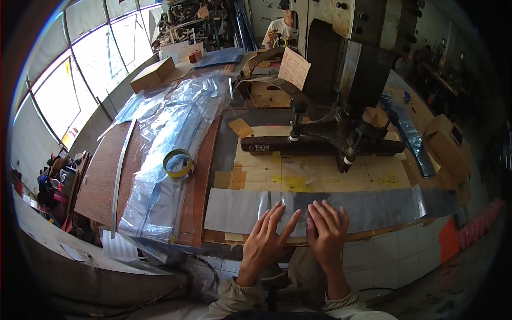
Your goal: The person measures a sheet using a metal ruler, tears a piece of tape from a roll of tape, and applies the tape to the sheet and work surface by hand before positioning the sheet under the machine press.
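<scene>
Light sleeves (237,297), hands (260,239) just apart, palms down, fingers spread, resting on grey plastic strip (370,209)

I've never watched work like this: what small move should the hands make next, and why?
Probably slide the shiny grey strip slightly forward, toward the dark bar. The left hand and right hand both seem to rest on it, and it lies wholly on the person's side of the bar.
</scene>
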Motion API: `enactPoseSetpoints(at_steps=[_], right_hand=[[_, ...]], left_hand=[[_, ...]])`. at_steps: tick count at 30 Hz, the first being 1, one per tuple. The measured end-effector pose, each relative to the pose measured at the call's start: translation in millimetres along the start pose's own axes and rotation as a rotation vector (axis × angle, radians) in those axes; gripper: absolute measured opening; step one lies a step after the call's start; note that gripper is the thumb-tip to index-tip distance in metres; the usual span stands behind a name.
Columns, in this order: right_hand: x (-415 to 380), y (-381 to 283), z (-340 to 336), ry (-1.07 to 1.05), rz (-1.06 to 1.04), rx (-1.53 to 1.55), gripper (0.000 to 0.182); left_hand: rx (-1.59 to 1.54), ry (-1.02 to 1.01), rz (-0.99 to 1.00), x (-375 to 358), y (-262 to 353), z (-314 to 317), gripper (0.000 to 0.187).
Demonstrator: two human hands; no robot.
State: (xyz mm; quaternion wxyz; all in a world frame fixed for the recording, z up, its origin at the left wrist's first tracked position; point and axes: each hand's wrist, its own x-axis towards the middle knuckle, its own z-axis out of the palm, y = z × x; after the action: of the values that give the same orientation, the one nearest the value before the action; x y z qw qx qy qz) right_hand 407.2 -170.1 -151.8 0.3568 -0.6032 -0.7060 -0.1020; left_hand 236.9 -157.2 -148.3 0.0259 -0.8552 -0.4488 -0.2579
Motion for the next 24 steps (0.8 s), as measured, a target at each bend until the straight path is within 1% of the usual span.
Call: enactPoseSetpoints(at_steps=[2,7,14,17,20,23,24], right_hand=[[0,-1,-1,0.003,0.005,-0.001,0.030],[0,0,0,0.023,0.000,0.004,0.031],[0,0,1,0.033,-0.009,0.000,0.031],[1,0,1,0.033,-0.005,0.004,0.030],[0,0,0,0.028,0.000,0.002,0.029],[1,0,0,0.024,-0.004,0.001,0.029],[1,0,0,0.022,-0.003,0.003,0.030]], left_hand=[[-0.036,0.004,-0.015,1,3,-4,0.084],[0.061,0.015,0.020,0,-3,5,0.076],[0.077,0.012,0.020,-1,-2,5,0.076],[0.060,0.014,0.011,1,-1,3,0.066],[0.093,0.028,0.019,1,-2,5,0.053],[0.067,0.041,0.004,3,0,3,0.045],[0.062,0.036,-0.001,3,1,2,0.045]])
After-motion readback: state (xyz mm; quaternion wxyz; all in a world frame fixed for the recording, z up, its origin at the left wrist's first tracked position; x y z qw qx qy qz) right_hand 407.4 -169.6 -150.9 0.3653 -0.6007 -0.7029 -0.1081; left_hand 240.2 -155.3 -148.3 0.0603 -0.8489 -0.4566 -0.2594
